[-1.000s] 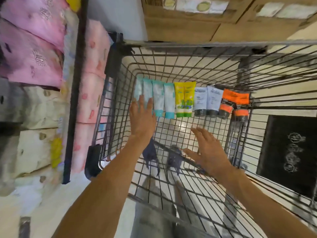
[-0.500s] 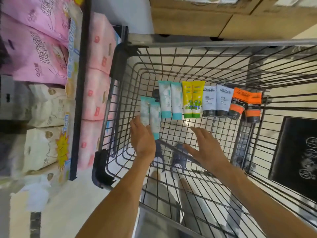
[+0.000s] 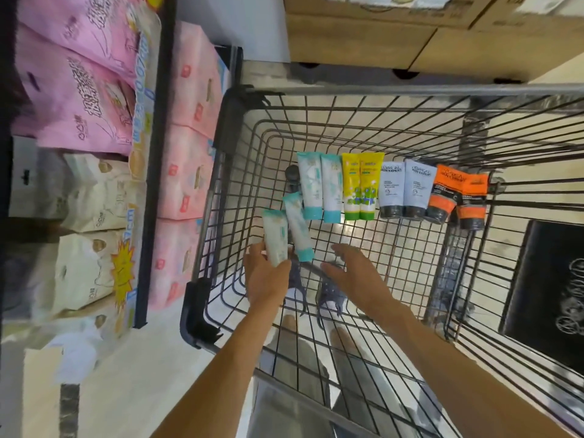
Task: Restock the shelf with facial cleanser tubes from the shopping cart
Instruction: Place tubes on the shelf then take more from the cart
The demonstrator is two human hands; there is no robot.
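Tubes (image 3: 286,237) in left hand (image 3: 265,279); right hand (image 3: 354,273) empty.

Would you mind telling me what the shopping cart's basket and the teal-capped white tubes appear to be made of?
The shopping cart's basket looks like dark-coated metal wire: thin rigid bars in a grid, with a slight sheen. The two teal-capped white tubes held in the left hand look like soft plastic with a smooth, slightly glossy printed skin and crimped flat ends; the caps look like harder plastic.

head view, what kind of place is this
Most likely a shop aisle, perhaps a supermarket: a wire shopping cart holds a row of cleanser tubes, packaged goods fill a shelf beside it, and cardboard cartons are stacked beyond.
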